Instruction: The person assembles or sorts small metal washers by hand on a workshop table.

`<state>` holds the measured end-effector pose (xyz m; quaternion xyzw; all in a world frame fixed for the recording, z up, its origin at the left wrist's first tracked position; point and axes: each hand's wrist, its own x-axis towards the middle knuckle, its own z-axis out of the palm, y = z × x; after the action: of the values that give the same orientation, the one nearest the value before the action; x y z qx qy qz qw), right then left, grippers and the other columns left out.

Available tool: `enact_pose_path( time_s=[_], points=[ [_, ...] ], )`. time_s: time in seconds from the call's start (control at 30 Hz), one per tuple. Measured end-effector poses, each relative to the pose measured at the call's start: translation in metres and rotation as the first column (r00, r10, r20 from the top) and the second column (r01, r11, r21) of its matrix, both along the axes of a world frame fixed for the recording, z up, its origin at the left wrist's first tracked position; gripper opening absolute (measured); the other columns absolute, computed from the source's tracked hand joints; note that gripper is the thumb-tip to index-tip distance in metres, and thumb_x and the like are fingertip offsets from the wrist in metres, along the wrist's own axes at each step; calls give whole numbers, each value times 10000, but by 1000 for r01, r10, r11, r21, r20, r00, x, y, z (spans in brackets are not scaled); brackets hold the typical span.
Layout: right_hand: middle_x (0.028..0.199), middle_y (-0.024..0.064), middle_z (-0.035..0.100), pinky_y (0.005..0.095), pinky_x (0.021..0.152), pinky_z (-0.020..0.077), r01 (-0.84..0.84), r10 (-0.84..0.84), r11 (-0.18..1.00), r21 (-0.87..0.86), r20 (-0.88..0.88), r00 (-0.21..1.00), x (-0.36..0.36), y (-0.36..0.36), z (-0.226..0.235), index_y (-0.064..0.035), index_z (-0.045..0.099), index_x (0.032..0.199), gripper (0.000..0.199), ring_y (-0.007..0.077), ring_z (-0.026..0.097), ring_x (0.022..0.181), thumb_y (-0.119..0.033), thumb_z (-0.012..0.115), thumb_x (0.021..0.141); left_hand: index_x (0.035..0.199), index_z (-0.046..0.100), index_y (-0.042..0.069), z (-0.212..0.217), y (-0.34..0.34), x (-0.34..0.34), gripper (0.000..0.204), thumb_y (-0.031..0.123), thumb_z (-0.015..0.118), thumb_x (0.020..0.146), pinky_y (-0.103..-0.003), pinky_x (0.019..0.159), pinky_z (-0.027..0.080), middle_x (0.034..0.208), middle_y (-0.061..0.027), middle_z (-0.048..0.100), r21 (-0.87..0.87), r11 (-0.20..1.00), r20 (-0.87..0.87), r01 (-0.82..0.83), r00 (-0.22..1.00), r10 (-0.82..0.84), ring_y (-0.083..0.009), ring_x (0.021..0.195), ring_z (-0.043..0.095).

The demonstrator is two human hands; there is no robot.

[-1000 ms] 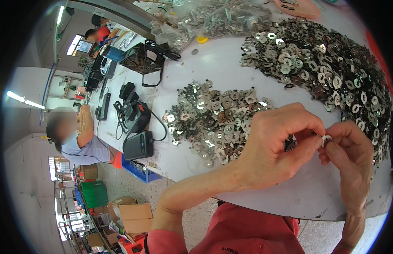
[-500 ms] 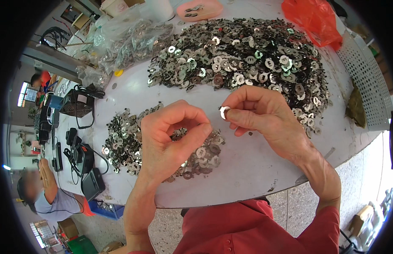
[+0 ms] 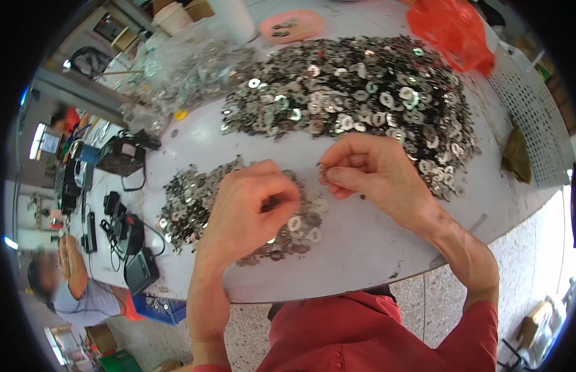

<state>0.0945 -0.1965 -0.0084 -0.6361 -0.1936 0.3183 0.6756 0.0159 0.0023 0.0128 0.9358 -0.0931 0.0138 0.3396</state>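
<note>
While hovering over the smaller heap of washers [image 3: 195,204] on the pale surface [image 3: 362,248], left hand [image 3: 251,208] curled, fingers narrow, tips pinched together on something too small to tell. Right hand [image 3: 375,173] raised just beside, fingers [image 3: 331,168] nipping a small dark washer [image 3: 321,167]. Beyond both, larger washer pile [image 3: 362,99]; orange bag [image 3: 449,28] at far edge.
</note>
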Motion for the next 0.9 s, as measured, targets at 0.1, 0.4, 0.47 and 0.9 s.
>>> enact_pose_path(
  time_s=[0.1,0.4,0.47,0.9],
  points=[
    [869,80,665,239,683,519,32,-29,998,-57,39,999,-2,-3,2,19,606,987,119,115,630,767,-17,590,874,827,673,31,-3,0,1,153,3,714,682,-262,502,392,732,-35,605,-71,997,112,35,993,-27,-118,548,503],
    [827,44,628,215,673,477,42,-42,999,-7,44,998,-18,-1,7,26,588,951,100,86,584,745,32,593,851,904,672,12,-18,-16,2,132,28,707,779,-229,556,475,743,-67,652,-506,858,11,-87,994,108,-109,614,602],
    [816,47,618,214,675,468,74,-71,997,-30,73,995,-20,0,10,31,579,940,104,89,577,740,42,603,839,894,671,9,-18,-17,1,125,9,705,774,-242,574,495,746,-71,656,-514,857,82,-32,993,87,-124,642,633],
    [908,73,611,260,727,459,189,-137,963,-194,251,958,-19,-1,24,15,596,938,153,122,569,806,58,603,791,842,655,24,-15,-18,-1,108,-37,686,758,-254,526,432,713,-51,613,-588,808,108,-20,989,103,-135,598,585]
  ],
)
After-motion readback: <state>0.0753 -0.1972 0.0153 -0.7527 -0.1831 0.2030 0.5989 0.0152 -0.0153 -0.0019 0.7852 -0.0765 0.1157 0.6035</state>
